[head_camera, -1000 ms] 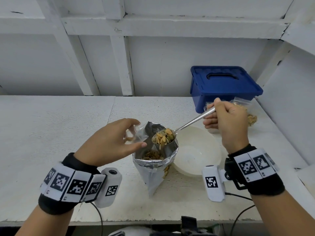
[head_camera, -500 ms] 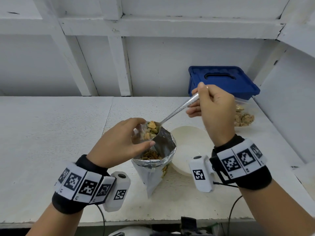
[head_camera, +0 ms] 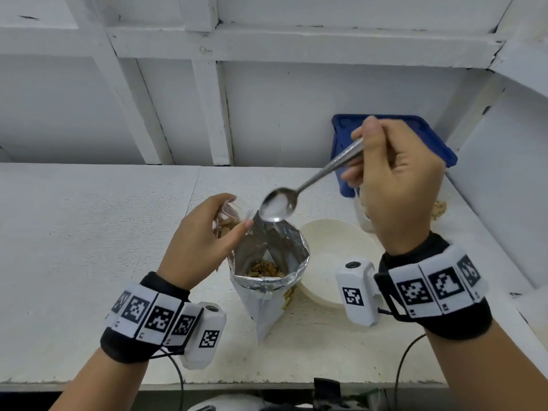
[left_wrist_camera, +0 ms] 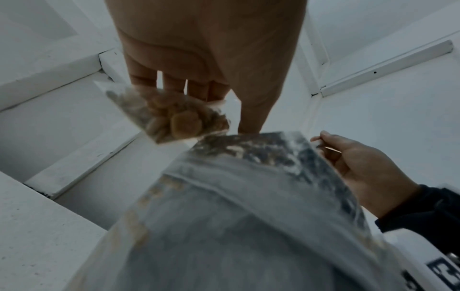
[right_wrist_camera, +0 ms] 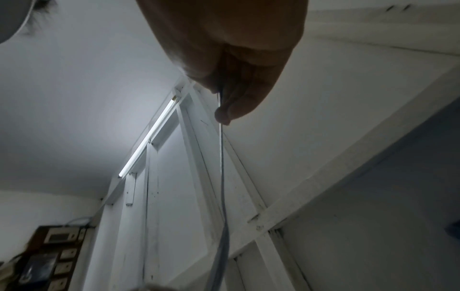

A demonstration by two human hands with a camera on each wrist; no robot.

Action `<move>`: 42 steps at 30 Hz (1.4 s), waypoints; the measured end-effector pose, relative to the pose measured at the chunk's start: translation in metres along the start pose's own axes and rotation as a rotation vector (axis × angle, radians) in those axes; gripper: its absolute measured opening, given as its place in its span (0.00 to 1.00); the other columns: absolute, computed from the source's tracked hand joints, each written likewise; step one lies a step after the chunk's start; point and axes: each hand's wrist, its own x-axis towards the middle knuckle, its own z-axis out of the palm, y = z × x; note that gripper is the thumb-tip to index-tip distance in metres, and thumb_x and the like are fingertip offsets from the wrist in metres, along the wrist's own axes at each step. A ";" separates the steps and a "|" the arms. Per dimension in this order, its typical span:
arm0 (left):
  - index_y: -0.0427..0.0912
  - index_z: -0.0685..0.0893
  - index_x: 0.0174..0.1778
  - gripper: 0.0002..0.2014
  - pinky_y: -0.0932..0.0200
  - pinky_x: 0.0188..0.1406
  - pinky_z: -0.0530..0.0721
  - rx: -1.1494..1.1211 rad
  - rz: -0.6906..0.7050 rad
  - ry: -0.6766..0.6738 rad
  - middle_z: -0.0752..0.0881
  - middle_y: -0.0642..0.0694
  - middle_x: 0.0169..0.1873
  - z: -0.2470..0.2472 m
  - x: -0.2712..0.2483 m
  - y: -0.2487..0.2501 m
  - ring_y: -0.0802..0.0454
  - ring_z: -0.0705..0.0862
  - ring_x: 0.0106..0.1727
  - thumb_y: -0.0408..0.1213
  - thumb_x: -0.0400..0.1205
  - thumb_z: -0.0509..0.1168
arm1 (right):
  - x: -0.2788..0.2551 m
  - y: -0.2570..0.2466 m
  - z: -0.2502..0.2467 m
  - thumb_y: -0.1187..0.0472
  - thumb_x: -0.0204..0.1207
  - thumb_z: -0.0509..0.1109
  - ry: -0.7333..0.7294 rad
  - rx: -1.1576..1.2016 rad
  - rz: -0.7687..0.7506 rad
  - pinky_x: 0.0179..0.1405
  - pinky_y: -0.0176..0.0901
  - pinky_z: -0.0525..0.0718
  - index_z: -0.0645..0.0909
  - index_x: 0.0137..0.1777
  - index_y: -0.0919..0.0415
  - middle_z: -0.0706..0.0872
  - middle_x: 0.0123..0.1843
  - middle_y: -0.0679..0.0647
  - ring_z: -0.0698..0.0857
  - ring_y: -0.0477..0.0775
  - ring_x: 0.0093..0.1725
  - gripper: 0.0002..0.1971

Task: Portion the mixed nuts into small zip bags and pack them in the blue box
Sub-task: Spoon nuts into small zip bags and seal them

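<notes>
- Left hand (head_camera: 204, 244) pinching clear crinkly zip bag (left_wrist_camera: 171, 116) of lumpy nuts.
- Right hand (head_camera: 397, 185) gripping slim steel spoon (head_camera: 278, 204), empty, above the open foil pouch (head_camera: 268, 262).

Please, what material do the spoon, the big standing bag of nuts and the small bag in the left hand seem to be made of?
Spoon: apparently polished metal, likely steel; its empty bowl mirrors light.
Big bag: looks like metallised foil film; the inner wall is silvery, creased and shiny.
Small zip bag: thin clear plastic, glossy; the nuts show through it. The left hand holds it.
</notes>
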 end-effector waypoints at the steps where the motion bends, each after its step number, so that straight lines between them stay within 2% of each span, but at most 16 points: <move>1: 0.41 0.78 0.64 0.28 0.73 0.40 0.73 0.009 0.000 0.011 0.80 0.59 0.44 0.001 0.000 -0.001 0.63 0.79 0.42 0.56 0.74 0.67 | -0.005 0.002 0.000 0.60 0.83 0.58 -0.043 -0.024 0.006 0.21 0.39 0.80 0.82 0.46 0.65 0.82 0.28 0.52 0.83 0.40 0.26 0.13; 4: 0.40 0.78 0.64 0.29 0.65 0.45 0.78 0.039 0.001 0.027 0.80 0.55 0.48 0.005 0.001 -0.003 0.55 0.80 0.49 0.56 0.74 0.66 | -0.027 0.010 0.009 0.59 0.82 0.59 -0.236 -0.091 -0.002 0.20 0.42 0.77 0.83 0.45 0.66 0.83 0.27 0.53 0.81 0.46 0.26 0.14; 7: 0.40 0.77 0.65 0.29 0.56 0.49 0.81 0.062 -0.001 0.028 0.82 0.51 0.50 0.011 0.001 -0.005 0.52 0.80 0.51 0.56 0.74 0.65 | -0.052 0.023 0.024 0.53 0.80 0.59 -0.402 -0.125 0.028 0.24 0.45 0.81 0.86 0.49 0.64 0.87 0.31 0.54 0.83 0.47 0.26 0.17; 9: 0.39 0.77 0.66 0.28 0.58 0.49 0.78 0.090 0.007 0.035 0.84 0.46 0.52 0.014 0.000 -0.005 0.52 0.79 0.50 0.55 0.76 0.67 | -0.063 0.033 0.030 0.50 0.80 0.58 -0.456 -0.157 0.048 0.28 0.49 0.84 0.87 0.50 0.61 0.89 0.34 0.53 0.85 0.50 0.30 0.19; 12: 0.39 0.77 0.66 0.25 0.60 0.49 0.74 0.118 0.006 0.041 0.84 0.43 0.54 0.020 -0.001 -0.004 0.49 0.80 0.52 0.48 0.76 0.70 | -0.073 0.039 0.036 0.49 0.79 0.57 -0.527 -0.214 -0.014 0.28 0.44 0.84 0.87 0.50 0.57 0.89 0.33 0.52 0.85 0.50 0.30 0.19; 15: 0.38 0.76 0.66 0.26 0.59 0.50 0.74 0.138 -0.002 0.041 0.84 0.42 0.54 0.023 -0.001 -0.005 0.46 0.80 0.54 0.49 0.77 0.70 | -0.076 0.042 0.038 0.48 0.78 0.57 -0.581 -0.314 -0.075 0.22 0.37 0.74 0.88 0.46 0.53 0.85 0.25 0.51 0.80 0.51 0.25 0.19; 17: 0.39 0.77 0.66 0.27 0.59 0.48 0.75 0.161 0.001 0.047 0.84 0.43 0.54 0.024 -0.001 -0.005 0.46 0.80 0.53 0.53 0.76 0.67 | -0.074 0.043 0.038 0.45 0.78 0.55 -0.662 -0.346 -0.035 0.23 0.39 0.70 0.88 0.45 0.53 0.85 0.27 0.53 0.81 0.53 0.27 0.21; 21: 0.37 0.77 0.65 0.28 0.59 0.46 0.74 0.175 0.029 0.033 0.84 0.41 0.52 0.027 -0.004 -0.002 0.46 0.80 0.50 0.52 0.75 0.65 | -0.070 0.043 0.038 0.44 0.77 0.56 -0.820 -0.292 0.142 0.34 0.48 0.79 0.88 0.45 0.56 0.89 0.34 0.54 0.84 0.54 0.35 0.22; 23: 0.37 0.77 0.65 0.28 0.59 0.46 0.73 0.176 0.028 0.029 0.84 0.42 0.52 0.028 -0.004 0.000 0.48 0.79 0.50 0.52 0.74 0.64 | -0.070 0.041 0.038 0.47 0.79 0.60 -0.813 -0.236 0.215 0.35 0.49 0.80 0.87 0.43 0.57 0.89 0.34 0.53 0.84 0.52 0.35 0.18; 26: 0.37 0.77 0.65 0.28 0.59 0.45 0.73 0.173 0.027 0.029 0.85 0.41 0.51 0.029 -0.004 0.000 0.48 0.79 0.49 0.53 0.74 0.63 | -0.068 0.040 0.036 0.54 0.81 0.64 -0.798 -0.191 0.321 0.36 0.44 0.79 0.88 0.43 0.56 0.87 0.33 0.48 0.83 0.48 0.34 0.12; 29: 0.37 0.78 0.65 0.27 0.59 0.45 0.73 0.176 0.025 0.032 0.84 0.41 0.51 0.028 -0.004 0.001 0.46 0.80 0.49 0.51 0.75 0.65 | -0.066 0.038 0.036 0.54 0.81 0.63 -0.751 -0.168 0.380 0.36 0.42 0.79 0.87 0.41 0.54 0.86 0.31 0.50 0.83 0.48 0.33 0.13; 31: 0.37 0.77 0.65 0.25 0.59 0.46 0.73 0.172 0.017 0.035 0.84 0.41 0.52 0.027 -0.005 0.001 0.45 0.80 0.51 0.48 0.77 0.69 | -0.064 0.037 0.036 0.55 0.81 0.63 -0.694 -0.123 0.433 0.32 0.36 0.77 0.85 0.38 0.52 0.85 0.28 0.49 0.81 0.46 0.30 0.13; 34: 0.37 0.77 0.66 0.25 0.58 0.46 0.73 0.169 0.006 0.037 0.84 0.41 0.53 0.027 -0.007 0.001 0.47 0.79 0.51 0.45 0.77 0.70 | -0.059 0.035 0.033 0.56 0.81 0.63 -0.587 -0.048 0.491 0.31 0.40 0.77 0.84 0.36 0.50 0.86 0.29 0.53 0.81 0.51 0.28 0.13; 37: 0.37 0.77 0.66 0.26 0.59 0.45 0.74 0.160 0.007 0.041 0.84 0.41 0.52 0.025 -0.007 0.002 0.48 0.79 0.50 0.50 0.77 0.69 | -0.054 0.036 0.027 0.57 0.82 0.61 -0.499 -0.028 0.551 0.26 0.31 0.77 0.82 0.36 0.50 0.83 0.27 0.46 0.79 0.41 0.25 0.14; 39: 0.38 0.77 0.66 0.28 0.61 0.45 0.73 0.142 0.008 0.050 0.84 0.43 0.52 0.023 -0.006 0.002 0.52 0.78 0.49 0.55 0.76 0.66 | -0.050 0.037 0.023 0.57 0.83 0.60 -0.435 0.004 0.626 0.23 0.29 0.77 0.82 0.36 0.54 0.83 0.26 0.49 0.81 0.41 0.23 0.14; 42: 0.38 0.77 0.66 0.26 0.71 0.42 0.71 0.085 0.001 0.046 0.81 0.48 0.51 0.016 -0.004 0.003 0.55 0.76 0.49 0.50 0.77 0.68 | -0.046 0.037 0.016 0.57 0.83 0.59 -0.352 0.101 0.755 0.22 0.36 0.83 0.81 0.38 0.59 0.84 0.26 0.57 0.84 0.48 0.23 0.15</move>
